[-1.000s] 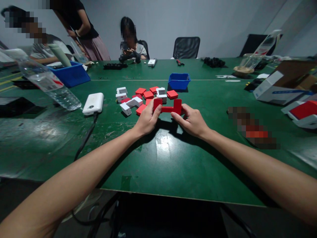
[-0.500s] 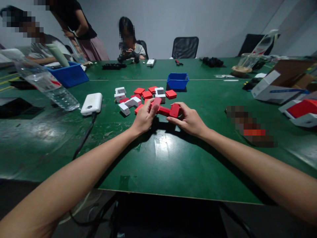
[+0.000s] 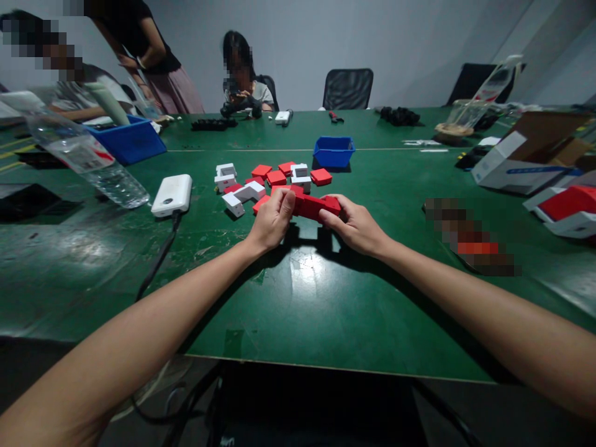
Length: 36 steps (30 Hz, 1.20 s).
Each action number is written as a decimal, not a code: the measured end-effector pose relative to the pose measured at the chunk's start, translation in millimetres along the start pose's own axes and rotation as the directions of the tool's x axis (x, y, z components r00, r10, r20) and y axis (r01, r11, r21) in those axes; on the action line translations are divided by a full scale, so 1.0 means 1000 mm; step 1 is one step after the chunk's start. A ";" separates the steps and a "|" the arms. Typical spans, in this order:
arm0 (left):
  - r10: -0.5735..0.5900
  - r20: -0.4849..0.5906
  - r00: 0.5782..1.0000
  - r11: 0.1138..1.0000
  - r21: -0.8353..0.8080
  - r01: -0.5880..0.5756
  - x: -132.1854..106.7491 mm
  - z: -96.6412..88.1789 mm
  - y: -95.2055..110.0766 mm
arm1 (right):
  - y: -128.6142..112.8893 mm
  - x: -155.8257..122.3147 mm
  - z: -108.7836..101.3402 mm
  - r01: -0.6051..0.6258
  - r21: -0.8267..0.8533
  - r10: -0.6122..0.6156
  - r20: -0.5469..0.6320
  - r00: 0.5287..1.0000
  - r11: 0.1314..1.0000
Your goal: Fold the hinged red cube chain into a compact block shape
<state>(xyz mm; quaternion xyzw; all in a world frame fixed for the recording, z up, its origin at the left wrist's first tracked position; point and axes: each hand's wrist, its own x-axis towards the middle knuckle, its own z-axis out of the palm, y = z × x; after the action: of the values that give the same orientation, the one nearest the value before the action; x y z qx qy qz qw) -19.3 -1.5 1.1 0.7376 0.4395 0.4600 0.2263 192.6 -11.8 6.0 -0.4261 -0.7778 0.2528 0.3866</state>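
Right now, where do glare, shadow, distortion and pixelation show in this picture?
In the head view, glare whitens the green table nearer the camera than the red piece; dark shadows there lie beneath the left hand and right hand; at the head view's left, the bottle looks stretched, probably by the lens; at its right, blocky pixels mask an object.

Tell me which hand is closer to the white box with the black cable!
The left hand. It's to the right of the white box, apart from it; the right hand is farther right, past the left one.
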 end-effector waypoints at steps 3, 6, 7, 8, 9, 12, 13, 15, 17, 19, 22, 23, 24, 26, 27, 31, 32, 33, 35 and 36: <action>-0.021 0.007 1.000 1.000 -0.011 0.021 0.001 0.000 0.001 | 0.001 0.000 0.000 0.007 -0.021 -0.007 0.006 1.000 1.000; -0.051 0.013 0.999 0.998 -0.021 0.052 0.001 0.000 0.000 | 0.000 -0.001 0.000 0.032 -0.055 -0.030 0.034 0.999 0.998; -0.060 0.013 0.998 0.998 -0.021 0.060 0.002 0.000 0.000 | 0.000 -0.001 0.000 0.042 -0.061 -0.040 0.039 0.998 0.997; -0.068 0.014 0.998 0.997 -0.021 0.068 0.002 0.000 0.000 | -0.001 -0.001 0.000 0.051 -0.064 -0.048 0.043 0.998 0.997; -0.076 0.013 0.997 0.997 -0.022 0.076 0.002 0.000 0.000 | -0.001 -0.001 0.000 0.058 -0.060 -0.055 0.048 0.997 0.997; -0.095 0.005 0.995 0.995 -0.024 0.095 0.003 0.000 -0.001 | 0.000 -0.001 0.000 0.068 -0.021 -0.066 0.077 0.995 0.997; -0.103 0.003 0.995 0.994 -0.026 0.103 0.003 0.001 0.000 | 0.000 -0.001 0.000 0.075 -0.011 -0.074 0.084 0.994 0.997; -0.123 0.009 0.992 0.992 -0.036 0.124 0.003 0.001 0.001 | 0.000 -0.002 0.001 0.097 -0.013 -0.096 0.078 0.992 0.995; -0.147 0.025 0.989 0.988 -0.054 0.148 0.002 0.001 0.003 | -0.001 -0.002 0.001 0.110 -0.036 -0.107 0.063 0.992 0.993; -0.151 0.034 0.988 0.986 -0.068 0.153 0.002 0.001 0.004 | -0.001 -0.002 0.002 0.119 -0.058 -0.117 0.046 0.992 0.991; -0.124 0.027 0.992 0.989 -0.074 0.126 0.000 0.001 0.003 | 0.001 0.000 0.002 0.160 -0.101 -0.161 -0.002 0.987 0.982; -0.116 0.023 0.993 0.990 -0.077 0.117 0.000 0.001 0.002 | 0.003 0.000 0.002 0.175 -0.115 -0.178 -0.016 0.984 0.978; -0.109 0.020 0.994 0.991 -0.079 0.110 0.000 0.001 0.002 | 0.004 0.001 0.003 0.186 -0.123 -0.190 -0.023 0.981 0.975; -0.094 0.023 0.995 0.991 -0.089 0.095 0.000 0.001 0.001 | 0.005 0.001 0.003 0.195 -0.111 -0.198 -0.014 0.980 0.974; -0.085 0.028 0.996 0.991 -0.099 0.087 0.000 0.001 0.001 | 0.006 0.001 0.003 0.194 -0.094 -0.195 -0.004 0.981 0.977; -0.063 0.050 0.997 0.987 -0.143 0.070 0.000 0.001 0.004 | 0.004 0.000 0.002 0.158 -0.047 -0.156 0.045 0.987 0.986; -0.055 0.050 0.997 0.988 -0.140 0.062 0.000 0.001 0.005 | 0.003 0.000 0.002 0.153 -0.049 -0.150 0.052 0.987 0.987; -0.039 0.044 0.998 0.991 -0.124 0.044 -0.001 0.001 0.006 | 0.003 0.000 0.002 0.152 -0.053 -0.149 0.055 0.987 0.987; 0.023 0.020 1.000 0.998 -0.058 -0.022 -0.001 0.001 0.008 | 0.004 0.000 0.002 0.163 -0.059 -0.160 0.057 0.985 0.985; 0.068 0.009 0.998 0.998 -0.014 -0.068 -0.002 0.001 0.008 | 0.005 0.000 0.002 0.172 -0.059 -0.169 0.058 0.984 0.983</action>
<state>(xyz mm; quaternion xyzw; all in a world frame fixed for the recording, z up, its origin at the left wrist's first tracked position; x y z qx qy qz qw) -15.5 -7.5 5.8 0.7527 0.4098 0.4669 0.2178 193.3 -9.6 1.7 -0.3633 -0.8291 0.2051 0.3723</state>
